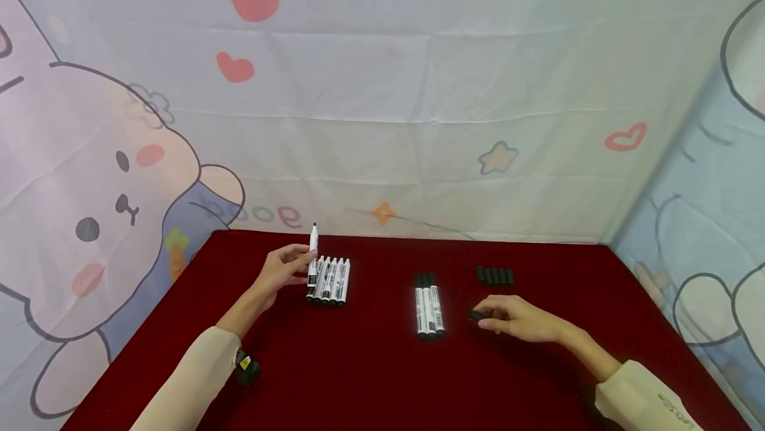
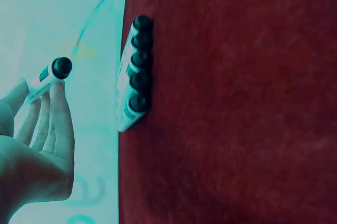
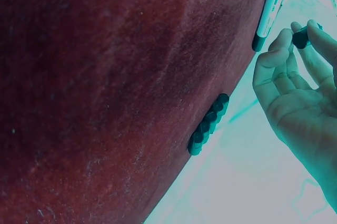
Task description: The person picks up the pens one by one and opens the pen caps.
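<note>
My left hand [image 1: 283, 269] pinches a white marker [image 1: 313, 245] between thumb and fingers, its uncapped dark tip pointing up and away. Beside and partly behind it lies a row of several uncapped white markers [image 1: 333, 281] on the red cloth. In the left wrist view the held marker [image 2: 50, 78] shows its black end above the fingertips. Further right, my right hand [image 1: 518, 319] holds a small black cap [image 1: 476, 315] between thumb and fingertips; the right wrist view shows the same cap [image 3: 300, 38] pinched, with the other fingers bent.
Three capped markers [image 1: 429, 308] lie side by side in the middle of the red cloth [image 1: 370, 378]. Behind my right hand is a row of several black caps [image 1: 495, 276]. A printed curtain [image 1: 418, 86] hangs along the table's far edge and sides.
</note>
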The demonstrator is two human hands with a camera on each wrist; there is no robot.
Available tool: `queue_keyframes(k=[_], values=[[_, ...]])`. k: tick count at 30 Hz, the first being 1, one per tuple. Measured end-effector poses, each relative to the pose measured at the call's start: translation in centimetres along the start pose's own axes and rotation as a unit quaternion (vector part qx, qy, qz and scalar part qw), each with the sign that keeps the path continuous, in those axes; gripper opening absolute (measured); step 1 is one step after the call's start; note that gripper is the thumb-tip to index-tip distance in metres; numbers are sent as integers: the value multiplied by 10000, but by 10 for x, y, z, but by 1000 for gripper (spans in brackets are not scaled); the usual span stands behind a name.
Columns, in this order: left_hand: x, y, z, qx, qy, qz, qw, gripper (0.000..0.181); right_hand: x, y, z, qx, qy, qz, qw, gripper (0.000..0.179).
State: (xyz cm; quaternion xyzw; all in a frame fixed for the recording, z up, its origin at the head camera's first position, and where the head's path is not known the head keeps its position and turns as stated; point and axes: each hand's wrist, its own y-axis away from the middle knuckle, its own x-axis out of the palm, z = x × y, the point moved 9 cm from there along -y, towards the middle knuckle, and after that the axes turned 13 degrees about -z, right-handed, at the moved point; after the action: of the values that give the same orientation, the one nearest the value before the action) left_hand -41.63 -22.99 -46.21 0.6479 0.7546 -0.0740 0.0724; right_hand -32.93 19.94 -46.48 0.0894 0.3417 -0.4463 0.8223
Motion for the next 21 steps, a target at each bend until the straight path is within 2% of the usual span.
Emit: queue_keyframes(k=[4, 12, 16, 21], values=[[-8, -11, 10, -271, -21, -106, 9996, 56, -2, 1, 0, -47, 50, -57, 10000, 26], [-18, -21, 26, -450, -432, -319, 9975, 55, -2, 3, -4, -44, 165, -38, 9998, 28], [-19, -22, 31, -515, -623, -373, 9960, 52, -4, 2, -3, -129, 233, -48, 9996, 27], [-13, -19, 36, -584, -884, -270, 9940, 51, -3, 4, -6, -60, 45, 17, 10000, 28]])
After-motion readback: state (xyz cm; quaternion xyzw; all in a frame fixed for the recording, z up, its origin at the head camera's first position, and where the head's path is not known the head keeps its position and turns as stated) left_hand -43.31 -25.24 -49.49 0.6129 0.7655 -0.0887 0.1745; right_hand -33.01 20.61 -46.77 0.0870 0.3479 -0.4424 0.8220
